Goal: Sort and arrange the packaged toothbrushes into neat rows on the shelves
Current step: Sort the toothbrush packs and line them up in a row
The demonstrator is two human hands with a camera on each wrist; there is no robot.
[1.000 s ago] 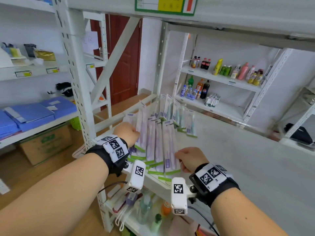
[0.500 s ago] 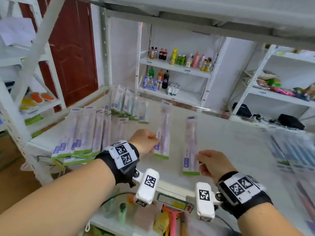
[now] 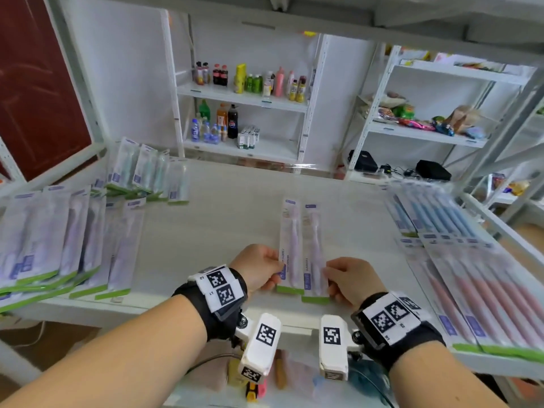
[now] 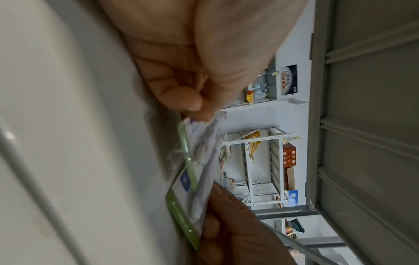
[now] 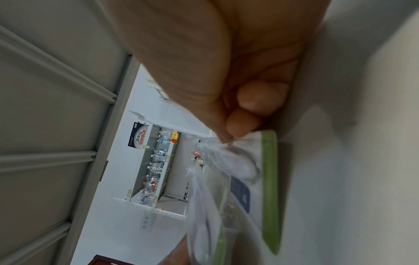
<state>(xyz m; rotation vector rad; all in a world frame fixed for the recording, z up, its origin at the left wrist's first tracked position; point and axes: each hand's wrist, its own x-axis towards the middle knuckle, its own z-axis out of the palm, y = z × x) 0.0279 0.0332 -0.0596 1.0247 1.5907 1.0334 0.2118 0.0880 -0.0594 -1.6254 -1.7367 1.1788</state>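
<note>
Two purple packaged toothbrushes lie side by side near the front middle of the white shelf (image 3: 229, 219). My left hand (image 3: 259, 267) pinches the lower edge of the left pack (image 3: 290, 245), seen close up in the left wrist view as the left pack (image 4: 201, 157). My right hand (image 3: 348, 279) pinches the lower right edge of the right pack (image 3: 313, 248), shown in the right wrist view as the right pack (image 5: 247, 172). The two packs touch along their long edges, green strips toward me.
A fanned pile of purple packs (image 3: 59, 237) lies at the shelf's left, with greenish packs (image 3: 147, 175) behind it. Blue packs (image 3: 435, 213) and pink packs (image 3: 482, 293) lie in rows at the right. Shelves with bottles (image 3: 250, 81) stand behind.
Both hands have carried a purple pack each from the left pile to the middle of the shelf and brought them together. My view has swung to the right.
</note>
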